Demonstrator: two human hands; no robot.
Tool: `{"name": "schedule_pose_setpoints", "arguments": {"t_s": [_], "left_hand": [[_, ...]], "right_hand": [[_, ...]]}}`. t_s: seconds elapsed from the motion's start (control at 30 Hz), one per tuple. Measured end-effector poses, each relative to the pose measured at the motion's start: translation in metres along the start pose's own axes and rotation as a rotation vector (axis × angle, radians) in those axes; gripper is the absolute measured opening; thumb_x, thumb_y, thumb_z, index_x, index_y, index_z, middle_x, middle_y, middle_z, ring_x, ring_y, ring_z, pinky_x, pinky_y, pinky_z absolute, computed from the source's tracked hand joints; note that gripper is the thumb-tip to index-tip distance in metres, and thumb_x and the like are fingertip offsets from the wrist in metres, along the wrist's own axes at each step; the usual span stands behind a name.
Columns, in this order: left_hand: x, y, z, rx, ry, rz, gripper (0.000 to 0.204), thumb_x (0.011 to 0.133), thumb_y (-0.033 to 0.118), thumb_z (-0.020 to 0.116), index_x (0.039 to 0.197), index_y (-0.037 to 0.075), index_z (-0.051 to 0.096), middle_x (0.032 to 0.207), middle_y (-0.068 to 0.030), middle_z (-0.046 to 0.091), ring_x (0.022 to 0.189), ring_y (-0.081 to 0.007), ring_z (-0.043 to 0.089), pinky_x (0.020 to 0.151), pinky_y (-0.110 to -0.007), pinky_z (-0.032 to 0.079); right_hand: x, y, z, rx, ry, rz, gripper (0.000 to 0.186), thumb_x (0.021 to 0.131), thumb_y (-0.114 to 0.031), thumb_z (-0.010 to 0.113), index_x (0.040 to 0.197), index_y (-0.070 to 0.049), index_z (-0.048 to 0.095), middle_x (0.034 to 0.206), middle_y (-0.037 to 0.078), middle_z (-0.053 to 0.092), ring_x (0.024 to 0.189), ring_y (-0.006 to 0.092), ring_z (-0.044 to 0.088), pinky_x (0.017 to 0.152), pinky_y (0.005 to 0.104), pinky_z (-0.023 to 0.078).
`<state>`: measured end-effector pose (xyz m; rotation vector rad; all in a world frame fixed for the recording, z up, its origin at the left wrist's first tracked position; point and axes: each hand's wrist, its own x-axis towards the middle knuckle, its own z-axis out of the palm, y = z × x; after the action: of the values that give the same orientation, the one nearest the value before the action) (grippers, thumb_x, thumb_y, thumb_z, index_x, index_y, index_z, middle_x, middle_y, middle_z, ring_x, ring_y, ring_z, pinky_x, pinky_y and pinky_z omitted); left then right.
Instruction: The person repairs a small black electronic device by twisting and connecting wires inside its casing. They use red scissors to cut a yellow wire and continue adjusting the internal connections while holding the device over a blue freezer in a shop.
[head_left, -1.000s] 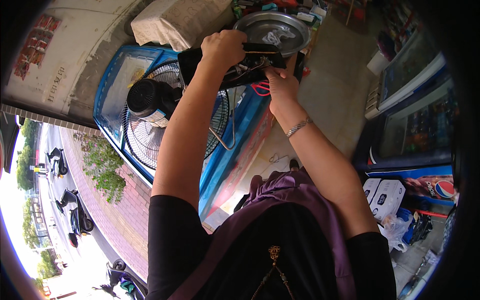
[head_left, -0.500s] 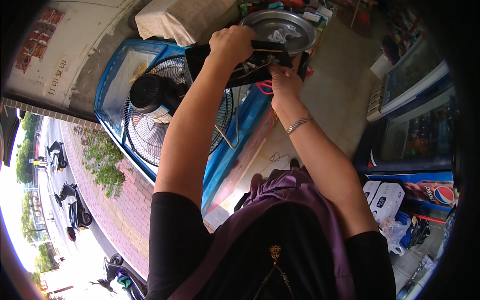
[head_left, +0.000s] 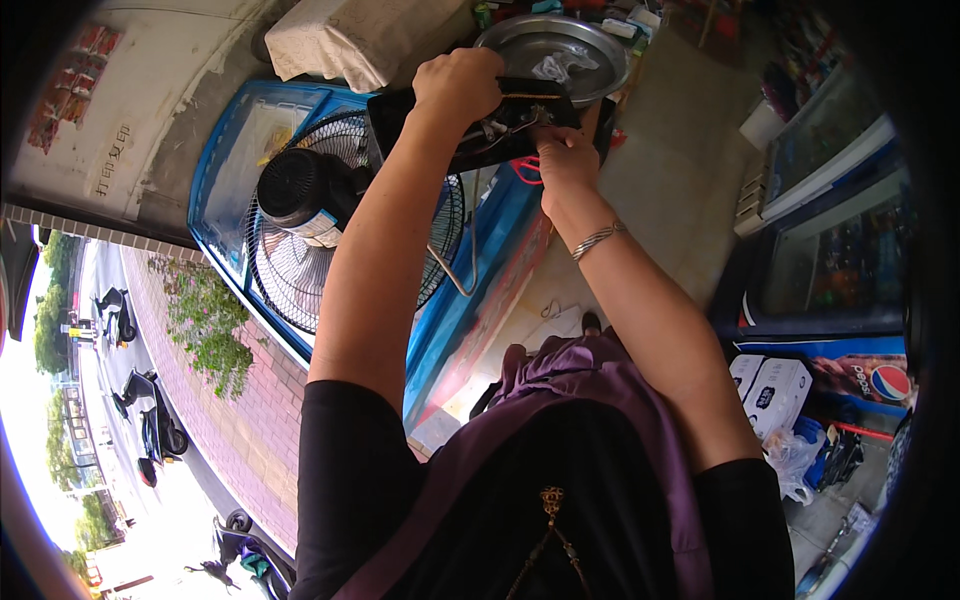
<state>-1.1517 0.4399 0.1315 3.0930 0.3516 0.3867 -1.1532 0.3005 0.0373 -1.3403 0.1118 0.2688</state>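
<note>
My left hand (head_left: 458, 85) is closed over the far edge of a black open housing (head_left: 485, 158), which has wires and small metal parts showing inside. At the housing's right end, my right hand (head_left: 567, 158) has its fingers pinched together among those parts. What the fingertips pinch is too small and hidden to name. Just left of the housing is a black electric fan (head_left: 295, 190), its motor facing up and its wire grille lying on a blue-framed chest with a glass top (head_left: 213, 170). A bent metal rod shows beside the grille.
A metal basin (head_left: 622, 62) holding a clear plastic bag stands beyond the housing. Next to it is a cloth-covered box (head_left: 340, 45). Glass-door coolers (head_left: 835, 260) and white packs (head_left: 778, 395) line the right side. Leafy plants (head_left: 215, 335) and parked scooters (head_left: 155, 415) are at left.
Both hands stay on the housing, with only a slight shift. The right hand's fingers have moved a little at the wired end. The view has tilted very slightly.
</note>
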Motion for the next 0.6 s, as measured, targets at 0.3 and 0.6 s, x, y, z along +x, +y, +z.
{"name": "schedule_pose_setpoints", "arguments": {"t_s": [0.3,0.6], "left_hand": [[0.0,-0.003,0.004,0.005,0.048,0.014,0.026,0.078,0.021,0.064,0.101,0.028,0.073,0.1,-0.0064,0.072,0.098,-0.0295,0.068,0.083,-0.04,0.054],[0.0,-0.005,0.001,0.0,0.007,0.027,0.026,0.076,0.022,0.068,0.1,0.028,0.073,0.098,-0.0068,0.072,0.096,-0.0302,0.069,0.081,-0.041,0.054]], "right_hand": [[0.012,0.0,-0.001,-0.051,-0.073,0.04,0.029,0.083,-0.02,0.072,0.107,-0.003,0.073,0.088,0.007,0.069,0.073,0.012,0.06,0.066,0.0281,0.05],[0.017,-0.002,-0.001,-0.163,-0.099,0.051,0.03,0.081,-0.024,0.075,0.104,-0.004,0.074,0.085,0.006,0.069,0.071,0.0143,0.058,0.064,0.0328,0.047]]}}
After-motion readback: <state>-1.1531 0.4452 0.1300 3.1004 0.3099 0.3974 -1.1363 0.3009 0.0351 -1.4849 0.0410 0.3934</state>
